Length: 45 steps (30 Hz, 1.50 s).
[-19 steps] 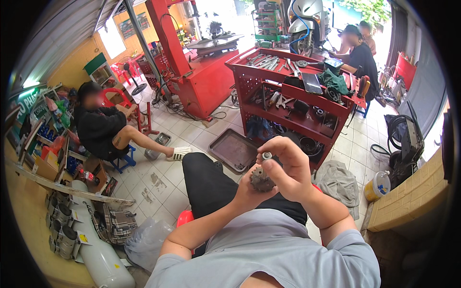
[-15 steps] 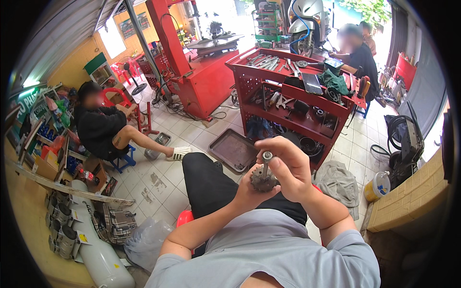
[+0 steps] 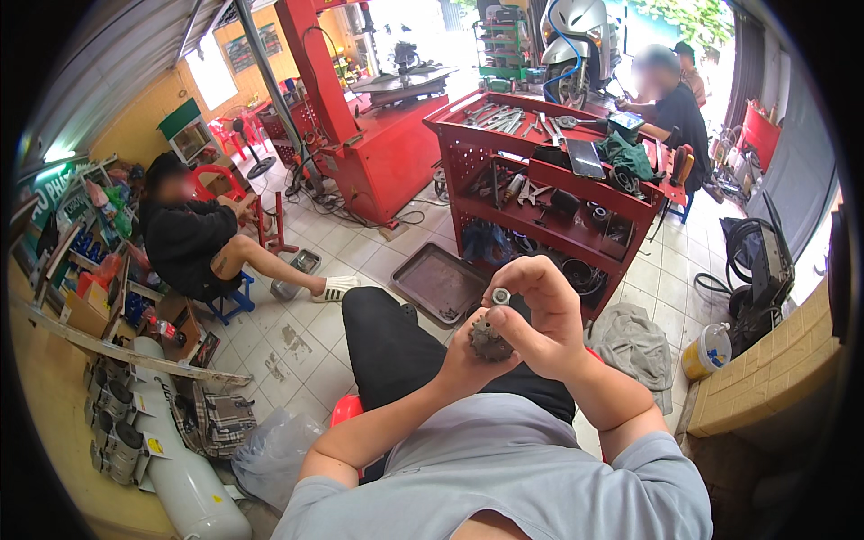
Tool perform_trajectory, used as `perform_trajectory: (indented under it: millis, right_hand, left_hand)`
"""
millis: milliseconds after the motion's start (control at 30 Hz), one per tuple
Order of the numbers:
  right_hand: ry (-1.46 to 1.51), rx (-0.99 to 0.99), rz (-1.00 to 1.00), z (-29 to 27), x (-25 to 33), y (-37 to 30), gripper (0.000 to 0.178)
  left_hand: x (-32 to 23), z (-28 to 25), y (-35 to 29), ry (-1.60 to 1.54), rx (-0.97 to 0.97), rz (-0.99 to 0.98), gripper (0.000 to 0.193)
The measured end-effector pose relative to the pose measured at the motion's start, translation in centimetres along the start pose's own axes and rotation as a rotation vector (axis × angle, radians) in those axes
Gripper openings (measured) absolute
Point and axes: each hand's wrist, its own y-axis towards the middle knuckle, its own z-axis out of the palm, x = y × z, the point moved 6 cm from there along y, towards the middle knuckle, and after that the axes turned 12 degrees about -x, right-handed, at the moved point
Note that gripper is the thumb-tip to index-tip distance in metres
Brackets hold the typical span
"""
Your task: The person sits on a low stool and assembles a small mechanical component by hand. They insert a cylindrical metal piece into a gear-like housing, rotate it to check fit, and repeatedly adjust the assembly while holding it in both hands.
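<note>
Just above my lap, my left hand [image 3: 459, 367] is closed around a dark metal gear [image 3: 489, 346] with teeth along its rim. My right hand [image 3: 551, 326] is pinched on a slim metal piece with a round, bolt-like head [image 3: 500, 295], held just above the gear. The thumb lies across its lower part, so most of the shank is hidden. Whether it touches the gear I cannot tell. The right fingers curl over the top, and both hands are close together.
Ahead stands a red tool cart [image 3: 549, 202] with wrenches on top. A metal tray [image 3: 439, 281] lies on the tiled floor beside it. At left a person [image 3: 191, 229] sits on a blue stool; another person [image 3: 681, 117] sits near a raised scooter [image 3: 580, 45].
My right thumb has shifted left and down over the shank, which showed more before. The bolt-like piece's head sits about where it was, and the gear is turned slightly.
</note>
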Motion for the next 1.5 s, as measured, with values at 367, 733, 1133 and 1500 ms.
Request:
perform_trajectory:
  millis: [367,733,1133,1500]
  right_hand:
    - [-0.006,0.034,0.019,0.0,-0.2,-0.1,0.027]
    - [-0.046,0.081,0.049,0.0,-0.7,-0.2,0.031]
    - [0.014,0.030,0.077,0.0,0.0,0.0,0.030]
    - [0.019,0.028,0.077,0.0,-0.3,-0.1,0.028]
  left_hand:
    - [-0.1,0.1,0.0,0.016,0.003,0.003,0.041]
    - [0.3,0.0,-0.1,-0.011,0.002,-0.008,0.041]
    - [-0.3,0.2,0.0,0.040,-0.009,0.035,0.040]
    - [-0.7,0.2,0.1,0.046,-0.009,0.064,0.038]
